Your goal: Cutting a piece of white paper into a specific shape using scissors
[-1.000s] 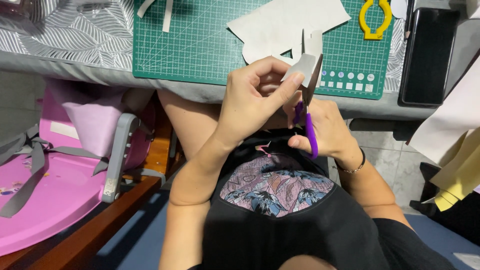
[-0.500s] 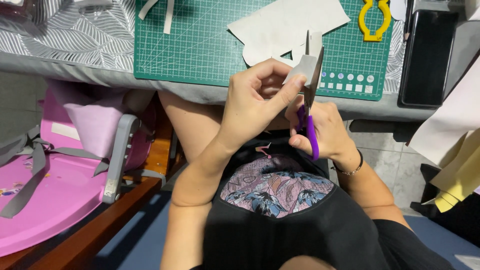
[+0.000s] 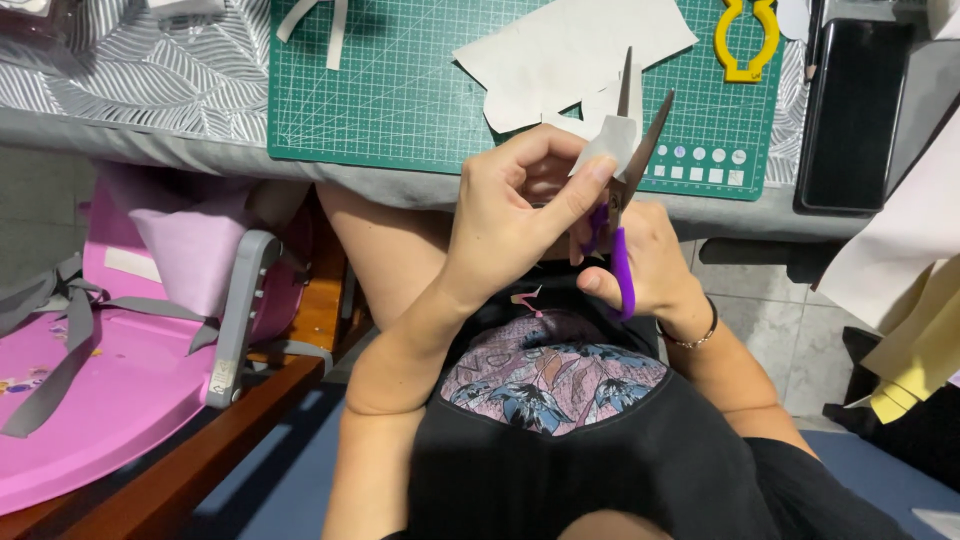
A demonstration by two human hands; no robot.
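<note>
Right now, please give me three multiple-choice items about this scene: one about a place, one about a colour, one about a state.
1. Where does the yellow tool lie?
A. on the green cutting mat
B. on the pink seat
C. on the floor

2. Which colour are the handles of the scissors?
A. red
B. purple
C. white

3. How are the scissor blades?
A. closed
B. hidden
C. open

Answers: 1 A, it rests at the mat's top right corner. 2 B, purple shows inside the right hand. 3 C, the blades spread beside the small paper piece in the left hand.

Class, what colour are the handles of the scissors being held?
Purple; the scissors show best in the head view, held in the right hand.
</note>
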